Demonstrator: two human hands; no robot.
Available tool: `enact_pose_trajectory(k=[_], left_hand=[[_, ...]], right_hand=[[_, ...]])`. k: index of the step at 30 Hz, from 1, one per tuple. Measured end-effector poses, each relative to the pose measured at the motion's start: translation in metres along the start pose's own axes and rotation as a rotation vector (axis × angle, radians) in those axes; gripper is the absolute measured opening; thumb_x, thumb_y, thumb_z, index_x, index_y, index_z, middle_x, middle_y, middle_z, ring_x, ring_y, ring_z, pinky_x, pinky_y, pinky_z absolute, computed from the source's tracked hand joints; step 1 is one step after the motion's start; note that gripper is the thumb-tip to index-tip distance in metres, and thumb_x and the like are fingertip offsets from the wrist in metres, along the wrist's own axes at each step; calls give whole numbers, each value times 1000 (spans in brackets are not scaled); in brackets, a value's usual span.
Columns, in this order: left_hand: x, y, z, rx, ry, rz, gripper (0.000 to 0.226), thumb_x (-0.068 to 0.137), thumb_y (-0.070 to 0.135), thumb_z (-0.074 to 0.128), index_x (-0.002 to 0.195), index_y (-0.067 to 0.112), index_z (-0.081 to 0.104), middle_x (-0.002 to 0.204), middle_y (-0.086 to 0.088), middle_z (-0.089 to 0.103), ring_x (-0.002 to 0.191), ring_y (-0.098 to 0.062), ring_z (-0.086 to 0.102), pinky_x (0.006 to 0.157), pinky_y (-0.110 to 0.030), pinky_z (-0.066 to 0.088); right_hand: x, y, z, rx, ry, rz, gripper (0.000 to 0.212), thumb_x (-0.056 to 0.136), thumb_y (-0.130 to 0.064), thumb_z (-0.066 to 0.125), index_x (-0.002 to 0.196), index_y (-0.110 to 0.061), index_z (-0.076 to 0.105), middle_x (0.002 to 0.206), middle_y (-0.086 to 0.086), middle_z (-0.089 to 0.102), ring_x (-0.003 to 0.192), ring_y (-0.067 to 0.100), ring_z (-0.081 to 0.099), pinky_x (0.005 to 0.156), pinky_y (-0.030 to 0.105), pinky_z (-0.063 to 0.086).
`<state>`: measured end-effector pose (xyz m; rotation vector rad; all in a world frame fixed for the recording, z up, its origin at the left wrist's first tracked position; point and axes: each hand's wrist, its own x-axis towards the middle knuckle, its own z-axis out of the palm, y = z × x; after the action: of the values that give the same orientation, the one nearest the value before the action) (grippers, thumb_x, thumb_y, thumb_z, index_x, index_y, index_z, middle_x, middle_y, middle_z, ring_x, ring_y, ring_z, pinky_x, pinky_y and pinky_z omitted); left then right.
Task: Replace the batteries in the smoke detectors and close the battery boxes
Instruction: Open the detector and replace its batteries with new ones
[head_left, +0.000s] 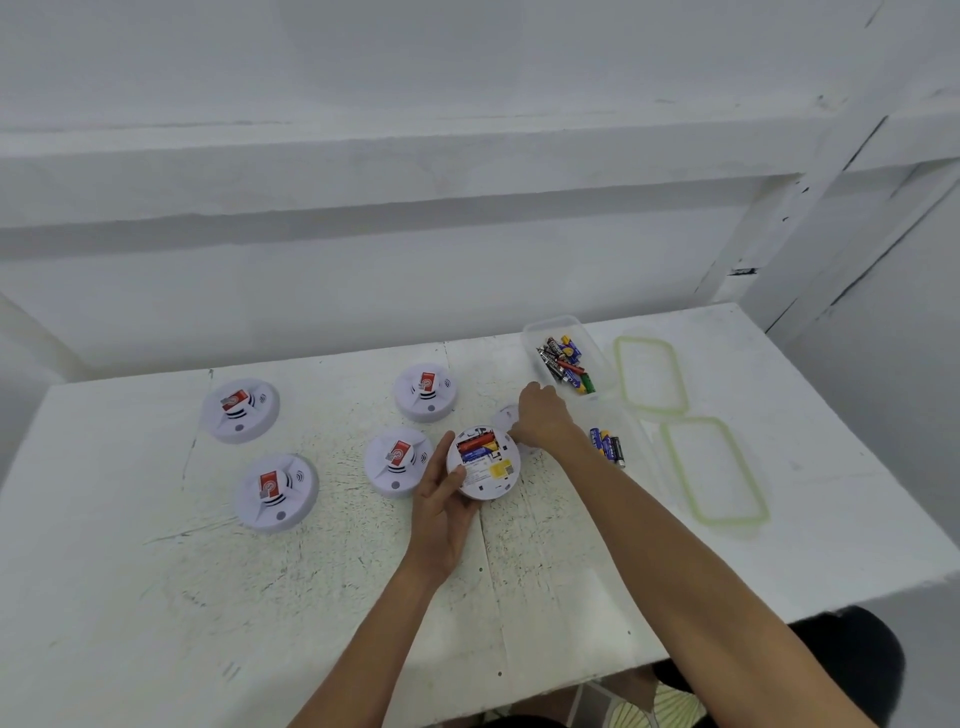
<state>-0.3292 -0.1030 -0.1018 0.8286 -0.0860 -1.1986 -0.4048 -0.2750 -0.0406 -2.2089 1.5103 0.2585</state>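
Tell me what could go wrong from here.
1. The left hand alone holds the open detector, its batteries exposed. If it tilts, they might drop out or the detector might slip.
2. The right hand is at the loose cover. Put on askew, it may not close.
3. The far box holds many loose batteries, the near box only a few. Old and new could get mixed.

The left hand (441, 499) is holding an upturned smoke detector (485, 465). The right hand (543, 418) is touching a round cover (505, 415) just behind it.
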Motion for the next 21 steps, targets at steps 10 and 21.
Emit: enact_pose_trajectory(k=[10, 21], left_hand=[[1, -2, 0, -3, -7, -8, 53, 102, -2, 48, 151, 17, 48, 145, -12, 62, 132, -33, 61, 101, -49, 57], [21, 2, 12, 3, 13, -45, 43, 107, 6, 45, 147, 20, 52, 146, -10, 61, 133, -32, 60, 99, -48, 58]], right_hand=[[-7, 3, -6, 70, 290, -135, 23, 102, -19, 49, 121, -8, 56, 107, 18, 62, 97, 33, 61, 66, 33, 41], [-21, 17, 8, 506, 485, -114, 27, 107, -23, 37, 121, -10, 57, 89, 4, 70, 81, 21, 66, 74, 42, 57]])
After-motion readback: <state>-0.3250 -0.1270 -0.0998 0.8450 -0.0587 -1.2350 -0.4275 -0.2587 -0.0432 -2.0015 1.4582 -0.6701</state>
